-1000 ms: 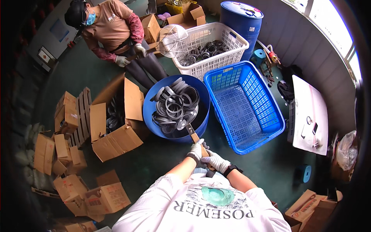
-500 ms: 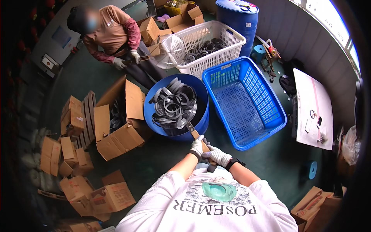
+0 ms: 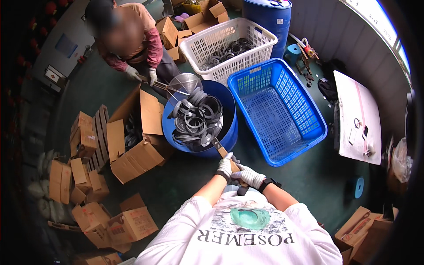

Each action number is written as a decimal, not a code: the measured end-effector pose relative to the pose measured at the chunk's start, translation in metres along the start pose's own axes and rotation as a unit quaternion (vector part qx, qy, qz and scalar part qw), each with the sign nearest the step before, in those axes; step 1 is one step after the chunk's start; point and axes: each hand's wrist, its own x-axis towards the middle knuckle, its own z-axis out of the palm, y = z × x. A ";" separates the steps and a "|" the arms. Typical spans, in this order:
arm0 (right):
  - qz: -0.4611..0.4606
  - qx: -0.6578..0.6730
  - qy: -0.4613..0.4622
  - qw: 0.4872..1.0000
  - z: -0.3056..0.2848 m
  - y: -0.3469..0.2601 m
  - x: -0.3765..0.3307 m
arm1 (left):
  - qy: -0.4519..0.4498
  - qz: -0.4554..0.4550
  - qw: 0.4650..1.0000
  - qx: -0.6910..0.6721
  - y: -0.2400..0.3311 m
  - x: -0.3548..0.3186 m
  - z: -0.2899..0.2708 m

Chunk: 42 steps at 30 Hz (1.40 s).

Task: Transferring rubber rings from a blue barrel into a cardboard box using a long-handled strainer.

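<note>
Beside the blue drum (image 3: 232,132) | left hand (image 3: 226,166) ahead of right hand (image 3: 251,177) | fingers wrapped around wooden handle (image 3: 223,152)

A blue drum (image 3: 228,140) bars the left hand (image 3: 225,166) ahead, a blue basket (image 3: 269,106) the right hand (image 3: 251,177). Floor (image 3: 309,187) lies open to their right.

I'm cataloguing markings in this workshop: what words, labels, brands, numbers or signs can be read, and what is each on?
White shirt: large dark lettering, upside down in view, legible; I won't copy its wording.
Lower-left cardboard box: printing, too small to read.
Lower-right cardboard box: printing, too blurred to read.
Blue barrel: small white label, too small to read.
White wall panel: any writing is too small.
</note>
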 end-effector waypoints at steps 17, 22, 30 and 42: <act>0.015 0.036 -0.004 0.999 0.003 -0.006 -0.007 | 0.014 -0.007 1.000 0.016 -0.001 -0.001 0.000; 0.015 0.039 -0.002 0.999 0.000 -0.004 -0.004 | -0.002 -0.003 1.000 0.027 -0.003 0.003 0.000; 0.018 0.053 0.000 0.998 0.004 -0.015 -0.006 | 0.003 -0.016 0.999 0.030 0.008 -0.006 0.010; 0.022 0.061 0.028 0.997 0.014 -0.017 0.004 | -0.010 -0.013 0.998 0.062 0.017 0.002 0.004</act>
